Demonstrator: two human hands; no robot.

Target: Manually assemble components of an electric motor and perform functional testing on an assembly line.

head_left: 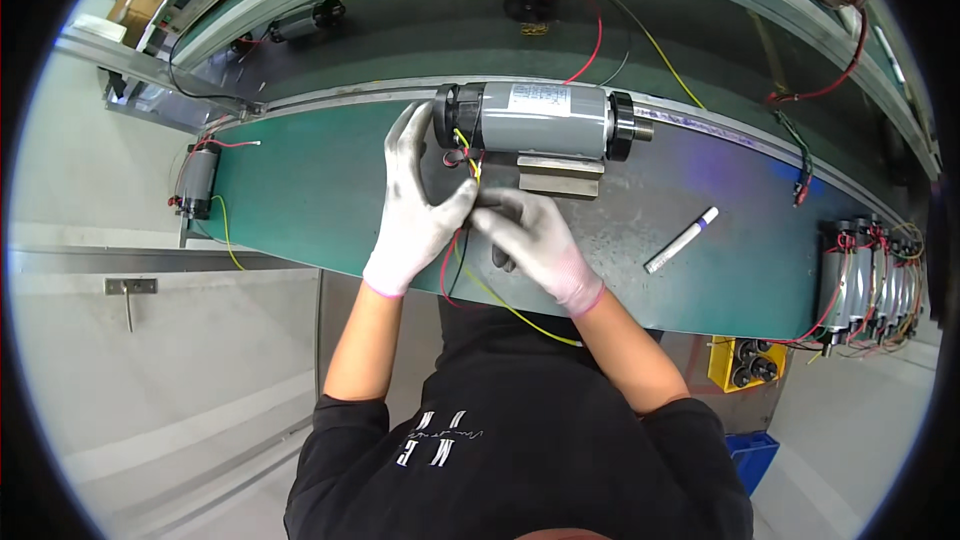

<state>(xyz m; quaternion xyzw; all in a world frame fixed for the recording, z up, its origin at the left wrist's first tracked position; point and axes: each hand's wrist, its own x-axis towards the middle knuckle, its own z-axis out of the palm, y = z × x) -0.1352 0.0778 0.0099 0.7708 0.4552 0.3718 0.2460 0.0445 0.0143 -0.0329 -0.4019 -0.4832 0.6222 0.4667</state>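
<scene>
fingers pinched on the wires below the grey motor

fingertips of our left hand (415,205) and right hand (535,240) meet just below the grey motor (540,120), both in white gloves. our left thumb and forefinger are closed together on the yellow and red wires (467,158) that hang from the motor's black end; the other left fingers lie spread against that end. our right fingers curl closed on the same wires, touching the left thumb. the wires run on below the motor, between our wrists and over the edge of the green bench (300,190). the motor lies on its side on a metal block (560,175). right of the motor, well apart, lies a white marker pen (682,239).
</scene>
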